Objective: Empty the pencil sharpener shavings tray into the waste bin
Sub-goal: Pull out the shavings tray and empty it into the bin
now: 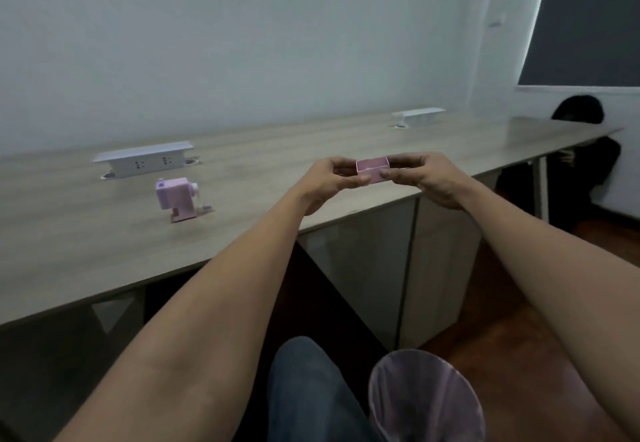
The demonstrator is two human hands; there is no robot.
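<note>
Above desk (104, 233), left hand (329, 181) and right hand (429, 178) pinch pink tray (373, 169); no readable writing.

No text, label, brand, number or sign can be read anywhere in the frame, neither on the pink pencil sharpener (174, 198) at left nor elsewhere.

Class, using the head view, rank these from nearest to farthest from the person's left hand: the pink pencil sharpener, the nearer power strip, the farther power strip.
From the left hand:
1. Pink pencil sharpener, on the desk, leftward.
2. Nearer power strip, behind the sharpener, farther left.
3. Farther power strip, back right along the desk.
</note>
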